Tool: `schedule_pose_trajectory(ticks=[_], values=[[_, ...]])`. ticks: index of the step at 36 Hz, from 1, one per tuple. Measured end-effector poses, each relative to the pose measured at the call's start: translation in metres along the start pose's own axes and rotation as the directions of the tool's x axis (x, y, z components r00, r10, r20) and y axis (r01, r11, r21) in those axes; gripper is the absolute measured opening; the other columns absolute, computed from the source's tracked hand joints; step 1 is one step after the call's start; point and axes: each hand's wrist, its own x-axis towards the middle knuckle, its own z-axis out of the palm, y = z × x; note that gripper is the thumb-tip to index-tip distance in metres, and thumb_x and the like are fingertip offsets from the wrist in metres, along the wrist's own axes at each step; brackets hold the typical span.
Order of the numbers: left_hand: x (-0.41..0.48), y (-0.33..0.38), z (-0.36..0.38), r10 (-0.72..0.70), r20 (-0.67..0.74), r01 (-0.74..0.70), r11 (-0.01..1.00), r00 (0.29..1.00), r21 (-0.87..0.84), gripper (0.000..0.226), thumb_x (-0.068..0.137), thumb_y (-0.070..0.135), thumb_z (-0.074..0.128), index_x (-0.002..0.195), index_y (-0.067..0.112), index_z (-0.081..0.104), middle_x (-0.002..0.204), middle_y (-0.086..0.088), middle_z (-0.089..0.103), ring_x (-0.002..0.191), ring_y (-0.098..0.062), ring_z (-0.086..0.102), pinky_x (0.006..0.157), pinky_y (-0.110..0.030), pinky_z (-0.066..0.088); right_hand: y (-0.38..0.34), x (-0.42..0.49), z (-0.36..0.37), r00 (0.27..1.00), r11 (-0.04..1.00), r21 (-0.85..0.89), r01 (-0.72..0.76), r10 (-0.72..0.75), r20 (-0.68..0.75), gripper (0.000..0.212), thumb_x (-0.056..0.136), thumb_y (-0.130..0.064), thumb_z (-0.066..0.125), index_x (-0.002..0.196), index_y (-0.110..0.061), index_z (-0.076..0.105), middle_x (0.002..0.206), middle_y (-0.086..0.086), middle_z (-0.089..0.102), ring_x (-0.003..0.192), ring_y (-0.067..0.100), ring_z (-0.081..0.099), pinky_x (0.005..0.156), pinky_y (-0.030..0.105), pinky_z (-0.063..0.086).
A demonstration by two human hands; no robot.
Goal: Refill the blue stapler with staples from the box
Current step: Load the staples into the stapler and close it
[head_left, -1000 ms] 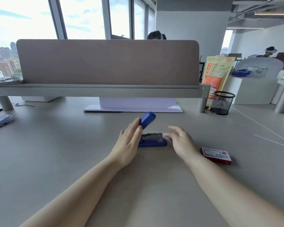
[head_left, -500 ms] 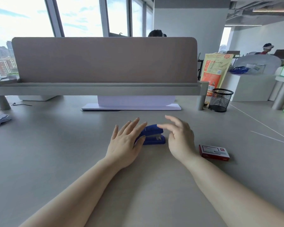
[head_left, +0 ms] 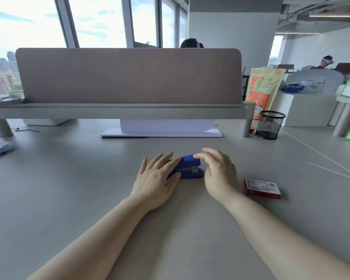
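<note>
stapler (head_left: 187,167): blue, flat on the grey desk (head_left: 73,190), dead centre between both hands. top arm down over the base, only a thin metal sliver showing at the seam, so it reads as shut or nearly shut.
left hand (head_left: 155,177): fingers spread and loose, laid over the stapler's left end, thumb by the base. not a closed grasp, more a brace to stop it sliding.
right hand (head_left: 218,174): fingers curled, tips resting on the top arm's right part. looks like the pressing hand; not gripping anything.
staple box (head_left: 262,188): red, closed, lying on the desk just right of the right hand, apart from it. parked within easy reach.
vs 1.0 s ago: top arm was swung up, magazine exposed, left hand holding the arm up. half a second ago it was coming down. now it's closed.
vs earlier, box: same spot, untouched.
judgement: can't see whether staples are inside.
</note>
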Motion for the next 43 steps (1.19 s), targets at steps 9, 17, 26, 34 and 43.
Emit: schedule_pose_trajectory(ticks=[9,17,26,34,43], values=[[-0.003,0.004,-0.005,0.051,-0.111,-0.053,0.998,0.992,-0.016,0.046,0.089,0.044,0.035,0.132,0.030,0.041,0.138,0.008,0.048,0.126,-0.018,0.042,0.111,-0.038,0.025,0.000,-0.001,-0.004,1.000,0.995,0.094,-0.021,0.020,0.017,0.043,0.081,0.001,0.047,0.119,-0.018,0.054,0.124,0.004,0.057,0.118,0.025,0.045,0.098,0.032,0.035],[-0.008,0.010,-0.008,0.035,-0.105,-0.037,0.999,0.994,-0.016,0.055,0.082,0.053,0.034,0.130,0.030,0.047,0.133,0.011,0.054,0.122,-0.020,0.047,0.101,-0.035,0.037,0.004,-0.011,-0.029,0.985,0.959,-0.272,0.080,-0.118,-0.124,0.028,0.075,-0.011,0.056,0.101,-0.019,0.061,0.093,0.001,0.070,0.089,0.029,0.061,0.084,0.035,0.033],[-0.012,0.031,-0.001,-0.093,0.006,0.093,0.995,0.996,-0.021,0.067,0.087,0.044,0.048,0.144,0.028,0.018,0.155,0.011,0.022,0.144,-0.018,0.012,0.116,-0.035,0.012,0.044,-0.054,-0.079,0.992,0.909,-0.413,-0.054,0.002,-0.124,0.032,0.065,-0.014,0.053,0.094,-0.019,0.064,0.092,0.003,0.070,0.086,0.033,0.064,0.078,0.040,0.047],[-0.012,0.042,0.008,-0.095,0.077,0.095,0.995,0.993,0.007,0.077,0.085,0.057,0.041,0.145,0.029,0.002,0.157,0.014,0.003,0.145,-0.016,-0.003,0.117,-0.044,0.013,0.054,-0.073,-0.090,0.984,0.900,-0.426,-0.094,0.148,0.095,0.025,0.088,-0.017,0.044,0.108,-0.010,0.057,0.118,0.009,0.059,0.109,0.034,0.050,0.087,0.038,0.041],[0.016,0.037,0.017,-0.083,0.142,0.075,0.995,0.986,0.058,0.081,0.082,0.069,0.030,0.144,0.033,-0.008,0.156,0.016,-0.008,0.144,-0.012,-0.012,0.118,-0.046,0.001,0.060,-0.040,-0.071,0.954,0.917,-0.386,-0.099,0.198,0.225,0.039,0.093,-0.028,0.037,0.129,-0.016,0.044,0.141,0.005,0.045,0.128,0.028,0.041,0.107,0.035,0.030]])
